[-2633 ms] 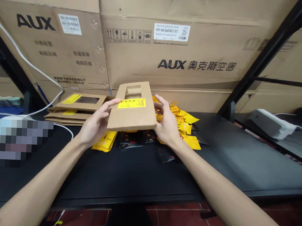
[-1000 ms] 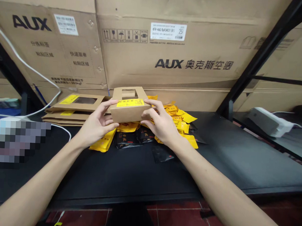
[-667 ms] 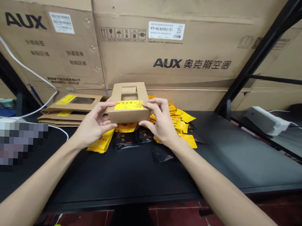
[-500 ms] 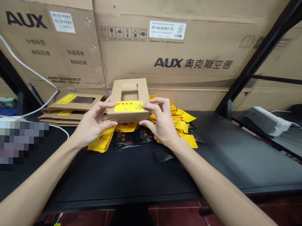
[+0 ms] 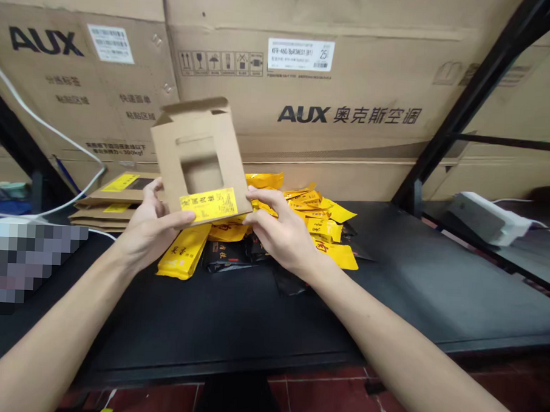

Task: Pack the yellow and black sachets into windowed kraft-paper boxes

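"What do the hands have hold of?"

"A kraft cardboard box [image 5: 199, 160], lifted and tilted, with a window cut in its face and a flap open at the top. The left hand [image 5: 153, 225] curls around its lower left side, thumb across the front. The right hand [image 5: 283, 230] is closed on the lower right corner."

"What's on the box?"

"A yellow label [image 5: 209, 205] near the bottom edge. Its print is too small and slanted to read."

"And the table?"

"It's a black table [image 5: 250, 351]. Yellow sachets [image 5: 302, 210] and black packets [image 5: 227, 258] lie heaped at its back edge, under the box, and flat kraft boxes [image 5: 115, 202] are stacked toward the left."

"The room?"

"Cardboard cartons [image 5: 306, 110] stand behind the table, printed AUX 奥克斯空调 — with a white model sticker [image 5: 300, 54] above. A black metal shelf frame [image 5: 480, 99] crosses the right side, and red floor tiles [image 5: 330, 403] show below."
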Demonstrator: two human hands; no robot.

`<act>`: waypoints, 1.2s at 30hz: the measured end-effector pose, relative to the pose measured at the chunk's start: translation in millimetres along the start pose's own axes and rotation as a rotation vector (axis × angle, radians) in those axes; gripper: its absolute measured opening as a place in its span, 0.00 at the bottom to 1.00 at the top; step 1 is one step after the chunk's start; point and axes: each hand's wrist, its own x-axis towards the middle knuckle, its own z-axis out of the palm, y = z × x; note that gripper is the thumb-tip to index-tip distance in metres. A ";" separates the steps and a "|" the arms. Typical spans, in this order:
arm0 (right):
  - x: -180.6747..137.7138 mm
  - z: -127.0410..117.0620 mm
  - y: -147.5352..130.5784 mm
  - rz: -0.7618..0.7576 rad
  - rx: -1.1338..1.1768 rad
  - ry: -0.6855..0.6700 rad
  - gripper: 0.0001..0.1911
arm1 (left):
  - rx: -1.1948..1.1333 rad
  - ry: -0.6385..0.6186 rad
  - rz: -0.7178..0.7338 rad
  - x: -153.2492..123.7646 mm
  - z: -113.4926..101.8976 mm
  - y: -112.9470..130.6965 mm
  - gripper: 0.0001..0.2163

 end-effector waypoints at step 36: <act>-1.1 -30.8 41.1 0.472 -0.418 0.024 0.13 | -0.192 0.346 0.178 -3.1 1.4 7.4 0.28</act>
